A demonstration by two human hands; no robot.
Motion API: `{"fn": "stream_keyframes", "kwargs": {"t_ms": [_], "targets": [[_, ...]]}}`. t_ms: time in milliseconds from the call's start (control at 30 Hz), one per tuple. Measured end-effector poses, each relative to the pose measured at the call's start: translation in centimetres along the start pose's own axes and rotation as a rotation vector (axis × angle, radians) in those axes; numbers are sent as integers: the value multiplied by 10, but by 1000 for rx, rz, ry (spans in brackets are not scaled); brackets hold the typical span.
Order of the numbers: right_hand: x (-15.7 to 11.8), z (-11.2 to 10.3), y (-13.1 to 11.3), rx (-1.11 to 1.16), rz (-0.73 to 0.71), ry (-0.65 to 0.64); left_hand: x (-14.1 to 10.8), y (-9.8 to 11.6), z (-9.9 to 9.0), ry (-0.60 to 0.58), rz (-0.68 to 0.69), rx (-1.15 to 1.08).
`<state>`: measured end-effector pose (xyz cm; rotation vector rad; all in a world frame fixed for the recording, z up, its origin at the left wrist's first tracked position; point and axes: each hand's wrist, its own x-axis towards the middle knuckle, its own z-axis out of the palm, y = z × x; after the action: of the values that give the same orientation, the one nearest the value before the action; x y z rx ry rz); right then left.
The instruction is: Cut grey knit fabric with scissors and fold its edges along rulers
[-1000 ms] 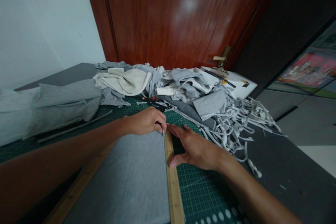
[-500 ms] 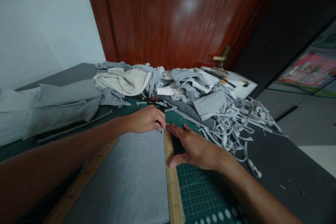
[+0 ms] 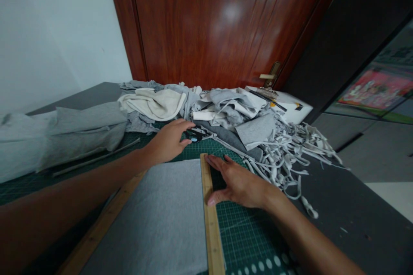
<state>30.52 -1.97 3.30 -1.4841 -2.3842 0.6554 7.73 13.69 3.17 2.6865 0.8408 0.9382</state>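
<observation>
Grey fabric (image 3: 161, 215) lies flat on a green gridded cutting mat (image 3: 238, 236). One wooden ruler (image 3: 213, 232) runs along its right edge and a second wooden strip (image 3: 100, 227) along its left. My right hand (image 3: 238, 182) presses on the right-hand ruler, fingers spread. Beyond the fabric's far edge is my left hand (image 3: 171, 142), thumb and fingers apart beside a dark tool (image 3: 198, 132) whose kind I cannot make out. A small pale-blue piece (image 3: 194, 139) shows by that tool.
Crumpled grey and cream cloth (image 3: 155, 103) is heaped at the back, with a tangle of fabric strips (image 3: 290, 154) to its right. Folded grey fabric (image 3: 80, 133) lies at the left. Behind stand a white box (image 3: 290, 105) and a wooden door (image 3: 200, 25).
My left hand has left the fabric's far corner, moved away and left, and opened. The small pale-blue piece from its fingers now shows near the dark tool. My right hand stays on the ruler.
</observation>
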Motion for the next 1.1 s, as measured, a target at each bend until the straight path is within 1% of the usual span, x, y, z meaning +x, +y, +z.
{"fn": "stream_keyframes", "kwargs": {"t_ms": [67, 133, 233, 300, 367, 467, 533, 600, 667, 733, 833, 967, 1100], "targets": [[0, -1, -1, -6, 0, -2, -22, 15, -12, -10, -7, 24], [-1, -2, -2, -13, 8, -3, -50, 25, -25, -75, -33, 58], [-2, 0, -7, -37, 28, -4, -98, 30, -39, -169, -74, 70], [-3, 2, -12, -66, 39, 14, -128, 30, -43, -154, -111, 110], [-2, 5, -18, -88, 57, 45, -154, 34, -43, -118, -118, 173], [-1, 8, -26, -84, 94, 79, -179, 49, -40, -82, -70, 274], [-2, 7, -29, -72, 105, 87, -187, 59, -37, -62, -46, 324], [-3, 6, -29, -63, 106, 92, -191, 62, -34, -31, -58, 364], [-5, 4, -28, -61, 112, 101, -193, 60, -33, -2, -81, 391], [-7, 6, -29, -64, 135, 126, -196, 54, -32, 2, -90, 402], [-9, 14, -37, -83, 188, 171, -201, 48, -31, -9, -76, 415], [-8, 26, -49, -116, 260, 214, -204, 48, -29, -24, -63, 437], [-12, 27, -47, -114, 292, 227, -204, 50, -31, -40, -65, 430]]}}
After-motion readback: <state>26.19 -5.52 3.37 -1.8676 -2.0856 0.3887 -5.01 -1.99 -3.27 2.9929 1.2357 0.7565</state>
